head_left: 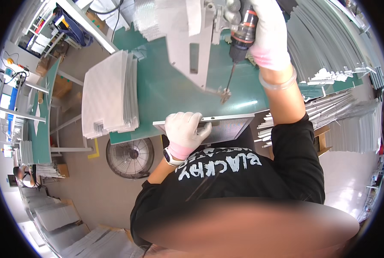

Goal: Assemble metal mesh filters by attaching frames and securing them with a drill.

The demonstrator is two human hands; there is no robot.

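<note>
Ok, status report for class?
Left white-gloved hand gripping silver-framed mesh panel. Right white-gloved hand holding black-and-orange power driver. Slotted grey metal plate near driver's bit.

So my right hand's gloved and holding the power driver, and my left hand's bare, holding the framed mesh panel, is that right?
Not quite: the left hand isn't bare. The head view shows it gloved in white, with pink at the wrist. The gloved right hand does hold the power driver, and the left does hold the framed mesh panel.

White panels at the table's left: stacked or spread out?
Stacked: the white panels form one pile on the green table, edges layered.
</note>
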